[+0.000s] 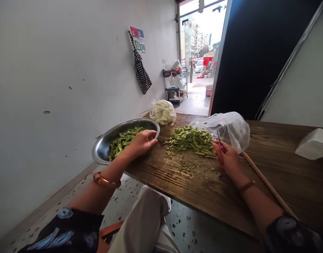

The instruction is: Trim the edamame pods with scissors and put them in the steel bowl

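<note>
A steel bowl with green soybean pods in it stands at the table's left edge. My left hand is over the bowl's right side by the rim, its fingers and thumb apart, with nothing visible between them. My right hand is closed around red-handled scissors, their blades pointing up and away. Just left of the scissors lies a loose pile of pods on the wooden table. Small green trimmings are scattered in front of the pile.
Behind the pile lies a clear plastic bag, and a bag of pale vegetable sits at the far left. A wooden stick runs along the right of my arm. Further right is a white box. The wall stands close on the left.
</note>
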`<state>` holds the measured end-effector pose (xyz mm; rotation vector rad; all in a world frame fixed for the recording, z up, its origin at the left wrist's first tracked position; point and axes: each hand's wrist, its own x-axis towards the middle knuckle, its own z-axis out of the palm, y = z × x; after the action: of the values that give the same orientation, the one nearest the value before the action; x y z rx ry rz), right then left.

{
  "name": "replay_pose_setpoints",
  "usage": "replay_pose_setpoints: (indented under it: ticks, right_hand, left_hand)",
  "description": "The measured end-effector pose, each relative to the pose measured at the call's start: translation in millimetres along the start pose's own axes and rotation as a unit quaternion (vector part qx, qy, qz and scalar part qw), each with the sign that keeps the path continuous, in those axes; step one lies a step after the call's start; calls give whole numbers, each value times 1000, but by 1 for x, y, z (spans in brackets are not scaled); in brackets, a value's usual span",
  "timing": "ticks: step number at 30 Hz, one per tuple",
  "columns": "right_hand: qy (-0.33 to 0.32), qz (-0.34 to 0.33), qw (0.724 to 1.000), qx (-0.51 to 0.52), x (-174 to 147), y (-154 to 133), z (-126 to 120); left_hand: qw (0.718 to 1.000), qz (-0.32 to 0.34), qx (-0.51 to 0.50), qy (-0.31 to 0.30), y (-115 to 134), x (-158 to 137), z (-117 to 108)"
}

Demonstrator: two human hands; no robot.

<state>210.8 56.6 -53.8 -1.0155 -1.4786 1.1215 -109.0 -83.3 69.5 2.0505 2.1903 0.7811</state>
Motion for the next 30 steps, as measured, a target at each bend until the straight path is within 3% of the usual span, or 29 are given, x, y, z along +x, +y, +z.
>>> replay_pose_setpoints:
  ticks: [3, 7, 12, 16, 20, 24, 27, 30]
  right_hand:
    - [30, 68, 989, 129, 7, 1, -2]
    - [43, 84, 979, 178, 11, 3, -3]
    - [47, 76, 980, 177, 14, 4, -2]
    - [79, 61, 979, 177, 19, 5, -6]
    - [120, 45, 975, 183, 26, 7, -12]
    - [128, 30, 974, 184, 29, 9, -14]
    - [114, 19, 978, 175, 28, 8, -13]
    - [97, 10, 983, 156, 26, 7, -12]
  left_hand:
    - [995, 74, 33, -67, 28, 19, 34]
    - [982, 105, 73, -138, 50, 51, 79]
    - [978, 108, 119, -135, 69, 94, 121]
    - [972, 123, 152, -129, 98, 117, 147]
    - [949, 237, 164, -130, 136, 117, 179]
    - [915, 331, 158, -169, 159, 104, 212]
    - [909, 342, 159, -179, 154, 98, 222]
    - [904, 341, 192, -171, 135, 97, 212]
